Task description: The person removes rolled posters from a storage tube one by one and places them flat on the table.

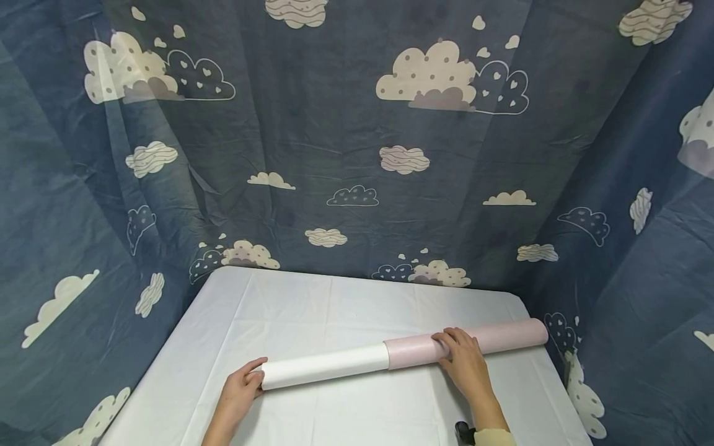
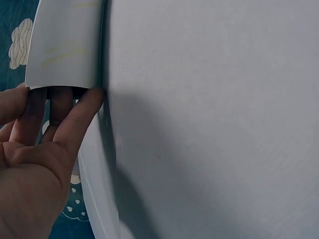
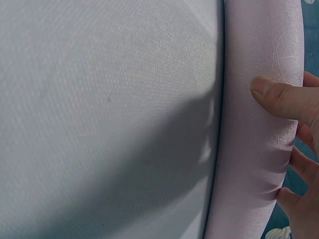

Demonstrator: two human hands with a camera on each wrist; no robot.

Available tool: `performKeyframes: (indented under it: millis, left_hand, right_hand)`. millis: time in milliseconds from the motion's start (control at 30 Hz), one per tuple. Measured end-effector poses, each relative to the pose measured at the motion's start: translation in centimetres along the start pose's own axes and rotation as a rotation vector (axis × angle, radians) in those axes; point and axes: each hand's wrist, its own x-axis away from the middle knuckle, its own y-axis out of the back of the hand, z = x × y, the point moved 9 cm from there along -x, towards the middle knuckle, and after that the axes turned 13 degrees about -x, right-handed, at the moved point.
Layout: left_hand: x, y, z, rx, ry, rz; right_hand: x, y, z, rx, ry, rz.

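Note:
A long roll (image 1: 326, 365) lies across the white table (image 1: 312, 303), white on its left half and pink (image 1: 502, 337) on its right half. My left hand (image 1: 242, 387) is at the roll's left end, with its straight fingers (image 2: 79, 114) touching the edge of the white sheet (image 2: 65, 45). Over the pink part lies my right hand (image 1: 463, 356). In the right wrist view its thumb (image 3: 279, 97) presses the near side of the pink roll (image 3: 249, 164) and its fingers curl round the far side.
Blue cloth with cloud prints (image 1: 357, 124) hangs close behind and on both sides of the table. The roll's pink end reaches the table's right edge (image 1: 543, 334). A small black object (image 1: 463, 432) shows by my right wrist.

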Motion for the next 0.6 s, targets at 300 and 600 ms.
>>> performKeyframes:
  millis: [300,600]
  left_hand:
    - [-0.1,0.4,0.6,0.003,0.024,-0.001]
    - [0.0,1.3,0.7,-0.010,0.013,-0.003]
  right_hand:
    - [0.0,-0.2,-0.2,0.001,-0.028,0.027]
    - [-0.1,-0.1,-0.2,0.005,-0.022,0.023]
